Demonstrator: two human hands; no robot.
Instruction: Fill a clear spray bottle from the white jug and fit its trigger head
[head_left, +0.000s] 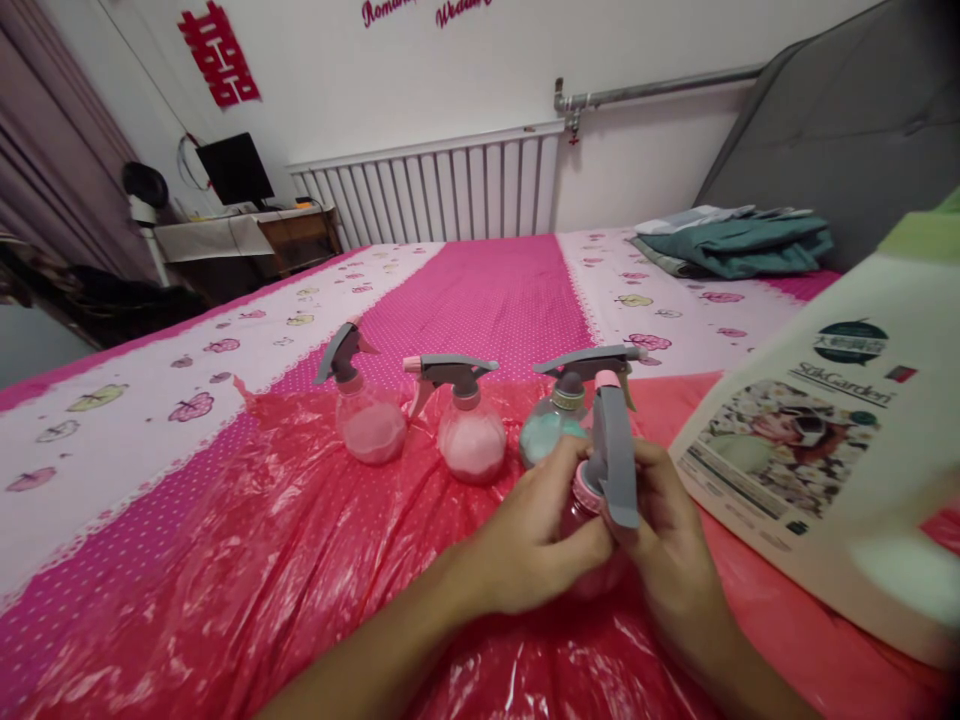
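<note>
Both hands are closed around a pink spray bottle (pixel 587 492) with a grey trigger head, held upright over the red plastic sheet (pixel 247 560). My left hand (pixel 536 535) wraps the bottle's neck and upper body from the left. On the other side, my right hand (pixel 667 535) has its fingers around the grey head and collar; part of its grip is hidden behind the head. Just beyond stands a green spray bottle (pixel 541 437), partly covered by my left hand. Further left are a pink spray bottle (pixel 472 440) and another pink spray bottle (pixel 371 428), both with grey heads.
A large white jug (pixel 780 540) with a printed label leans close on the right. Folded clothes (pixel 742 240) lie on the bed (pixel 502 290) near the grey headboard (pixel 855 120). A radiator (pixel 435 190) and a desk with a monitor (pixel 236 168) stand along the wall.
</note>
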